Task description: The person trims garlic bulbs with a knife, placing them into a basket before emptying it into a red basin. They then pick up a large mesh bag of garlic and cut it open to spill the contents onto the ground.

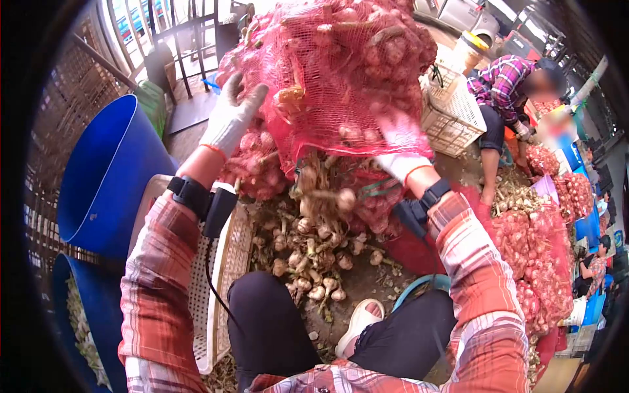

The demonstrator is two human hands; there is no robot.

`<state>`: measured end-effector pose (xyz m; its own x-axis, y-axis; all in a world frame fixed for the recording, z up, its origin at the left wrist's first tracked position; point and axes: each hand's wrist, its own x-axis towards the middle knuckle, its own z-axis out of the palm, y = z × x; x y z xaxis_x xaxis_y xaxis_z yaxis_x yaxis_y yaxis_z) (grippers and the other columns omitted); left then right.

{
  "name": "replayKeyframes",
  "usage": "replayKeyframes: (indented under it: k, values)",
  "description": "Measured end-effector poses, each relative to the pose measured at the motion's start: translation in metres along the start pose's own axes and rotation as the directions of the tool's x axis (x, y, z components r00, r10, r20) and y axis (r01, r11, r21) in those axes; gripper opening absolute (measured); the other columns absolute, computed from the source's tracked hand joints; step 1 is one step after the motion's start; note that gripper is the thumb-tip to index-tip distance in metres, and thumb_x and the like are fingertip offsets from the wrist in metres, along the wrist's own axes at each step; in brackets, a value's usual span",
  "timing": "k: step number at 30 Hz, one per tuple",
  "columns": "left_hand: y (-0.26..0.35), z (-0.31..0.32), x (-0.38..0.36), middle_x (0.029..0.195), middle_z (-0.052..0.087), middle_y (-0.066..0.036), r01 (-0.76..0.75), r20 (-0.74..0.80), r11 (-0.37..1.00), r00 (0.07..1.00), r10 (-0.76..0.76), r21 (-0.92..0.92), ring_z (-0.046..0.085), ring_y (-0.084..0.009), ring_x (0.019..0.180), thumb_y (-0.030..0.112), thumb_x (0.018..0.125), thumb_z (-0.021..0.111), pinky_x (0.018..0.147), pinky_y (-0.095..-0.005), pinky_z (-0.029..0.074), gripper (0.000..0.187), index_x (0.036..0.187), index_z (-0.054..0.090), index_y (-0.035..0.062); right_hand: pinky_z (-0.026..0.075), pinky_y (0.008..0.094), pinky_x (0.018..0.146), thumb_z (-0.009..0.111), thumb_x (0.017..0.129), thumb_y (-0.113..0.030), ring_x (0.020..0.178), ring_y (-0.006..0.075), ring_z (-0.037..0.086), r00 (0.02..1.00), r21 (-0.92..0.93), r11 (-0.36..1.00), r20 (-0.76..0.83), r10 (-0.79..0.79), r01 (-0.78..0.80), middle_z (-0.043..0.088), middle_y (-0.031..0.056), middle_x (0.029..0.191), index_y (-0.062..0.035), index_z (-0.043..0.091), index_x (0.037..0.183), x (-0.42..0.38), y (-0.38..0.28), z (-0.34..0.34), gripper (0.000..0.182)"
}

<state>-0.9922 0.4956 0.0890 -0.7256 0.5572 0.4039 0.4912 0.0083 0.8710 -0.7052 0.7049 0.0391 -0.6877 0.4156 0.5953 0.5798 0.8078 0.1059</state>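
A red mesh bag of garlic (341,72) is tipped in front of me, its mouth facing down. Garlic bulbs (321,190) with dry stalks tumble from the mouth, blurred by motion, onto a garlic pile (314,255) on the ground. My left hand (234,112), in a white glove, is at the bag's left side with thumb and fingers spread. At the right edge of the mouth, my gloved right hand (403,141) grips the red netting; its fingers are partly blurred and covered by mesh. More filled red netting lies behind and below the tipped bag.
Blue bins (98,173) stand at left beside a white plastic crate (226,288). A cream crate (452,108) is at the back right, near a co-worker in a plaid shirt (504,82). Filled garlic bags (534,262) line the right side. A blue-rimmed basin (419,283) sits by my knee.
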Motion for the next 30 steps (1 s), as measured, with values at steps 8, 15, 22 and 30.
replayKeyframes:
  k: [8, 15, 22, 30]
  values:
    - [0.048, 0.043, -0.097, 0.117, 0.07, -0.016, -0.546, 0.926, 0.751, 0.283, -0.25, 0.37, 0.066, -0.0291, 0.11, 0.035, 0.089, 0.071, 0.096, -0.037, 0.051, 0.049, 0.131, 0.063, 0.0113, 0.049, 0.0448, 0.098, 0.068, 0.084, -0.057, 0.113, 0.0395, 0.062, 0.894, 0.477, 0.866, 0.439, -0.088, -0.149, 0.066, 0.0204, 0.119, -0.0121, 0.062, 0.128, -0.001, -0.025, -0.056, 0.063]
    - [-0.023, -0.009, -0.126, 0.113, 0.072, -0.013, -0.242, 0.802, 0.811, 0.451, -0.393, 0.533, 0.068, -0.0248, 0.104, 0.043, 0.092, 0.065, 0.094, -0.0365, 0.051, 0.046, 0.125, 0.067, 0.0097, 0.047, 0.0349, 0.1, 0.066, 0.092, -0.031, 0.115, 0.0208, 0.06, 0.331, 0.53, 0.782, 0.84, -0.43, -0.328, 0.065, 0.0122, 0.124, -0.003, 0.059, 0.131, -0.063, -0.02, -0.119, 0.049]
    - [-0.041, -0.078, -0.232, 0.114, 0.07, -0.009, 0.247, 0.732, 0.75, 0.178, -0.658, 0.614, 0.066, -0.0162, 0.099, 0.038, 0.099, 0.061, 0.088, -0.0312, 0.053, 0.05, 0.132, 0.06, 0.001, 0.051, 0.029, 0.082, 0.064, 0.097, -0.03, 0.091, 0.0112, 0.06, 0.158, 0.283, 0.638, 0.956, -0.247, -0.716, 0.067, 0.0035, 0.099, -0.0026, 0.069, 0.106, -0.206, 0.082, -0.183, 0.029]
    - [-0.074, -0.088, -0.298, 0.126, 0.066, -0.01, 0.596, 0.592, 0.533, 0.116, -0.798, 0.601, 0.064, -0.018, 0.109, 0.039, 0.102, 0.057, 0.093, -0.0306, 0.05, 0.052, 0.141, 0.052, 0.0062, 0.054, 0.037, 0.079, 0.062, 0.093, -0.04, 0.094, 0.0208, 0.068, 0.07, 0.011, 0.75, 0.996, 0.047, -0.662, 0.071, 0.0107, 0.097, -0.0058, 0.071, 0.105, -0.456, 0.155, -0.252, 0.037]
